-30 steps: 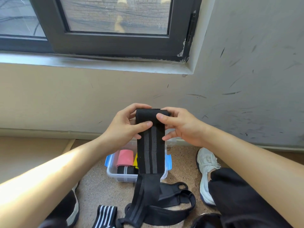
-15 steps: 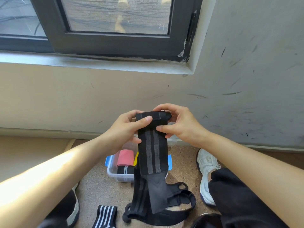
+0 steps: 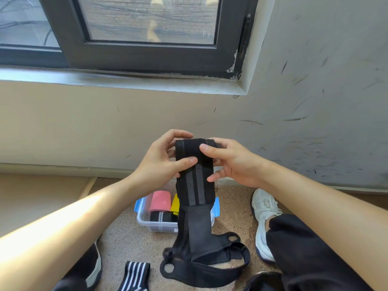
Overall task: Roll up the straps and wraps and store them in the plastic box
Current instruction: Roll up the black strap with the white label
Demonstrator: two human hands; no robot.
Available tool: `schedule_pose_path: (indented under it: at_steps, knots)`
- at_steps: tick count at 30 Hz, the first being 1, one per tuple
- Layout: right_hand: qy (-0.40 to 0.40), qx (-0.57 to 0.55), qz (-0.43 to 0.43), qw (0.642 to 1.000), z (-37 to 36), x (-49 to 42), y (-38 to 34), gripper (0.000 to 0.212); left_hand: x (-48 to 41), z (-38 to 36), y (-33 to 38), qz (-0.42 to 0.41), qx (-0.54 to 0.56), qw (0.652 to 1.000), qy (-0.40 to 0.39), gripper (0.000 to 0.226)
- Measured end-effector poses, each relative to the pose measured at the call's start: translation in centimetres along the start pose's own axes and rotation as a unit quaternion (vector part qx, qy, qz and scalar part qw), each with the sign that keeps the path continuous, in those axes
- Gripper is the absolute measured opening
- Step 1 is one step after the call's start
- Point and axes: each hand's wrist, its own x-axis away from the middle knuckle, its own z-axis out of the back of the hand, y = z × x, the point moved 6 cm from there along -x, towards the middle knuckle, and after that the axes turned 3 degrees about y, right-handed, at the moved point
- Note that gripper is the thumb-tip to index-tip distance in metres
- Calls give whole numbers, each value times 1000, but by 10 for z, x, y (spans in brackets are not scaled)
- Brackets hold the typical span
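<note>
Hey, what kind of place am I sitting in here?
Probably a plain indoor room, seen from low down: a dark-framed window above, a scuffed wall, and a speckled floor holding the box.

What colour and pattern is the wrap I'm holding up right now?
The wrap is black with two grey stripes running lengthwise; the head view shows it.
</note>
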Motion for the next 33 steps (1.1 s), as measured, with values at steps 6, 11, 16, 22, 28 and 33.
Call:
schedule_pose_path:
  at_steps: [6, 11, 16, 22, 28, 33]
  knots:
    - [37, -2, 48, 998, 4, 2, -7, 43, 7, -8, -16, 189, 37, 979, -64, 51]
    - [51, 45, 94, 993, 5, 2, -6, 42, 6, -9, -14, 196, 31, 979, -52, 33]
    - [54, 104, 108, 987, 2, 2, -6, 46, 4, -5, -15, 175, 44, 983, -37, 32]
    - [12, 65, 7, 998, 0, 4, 2, 41, 2, 0, -9, 130, 50, 990, -24, 35]
    - [19, 46, -18, 999, -1, 2, 6, 50, 1, 1, -4, 57, 28, 998, -18, 38]
    - [23, 25, 20, 999, 0, 2, 0, 50, 3, 3, -5, 75, 12, 997, -33, 55]
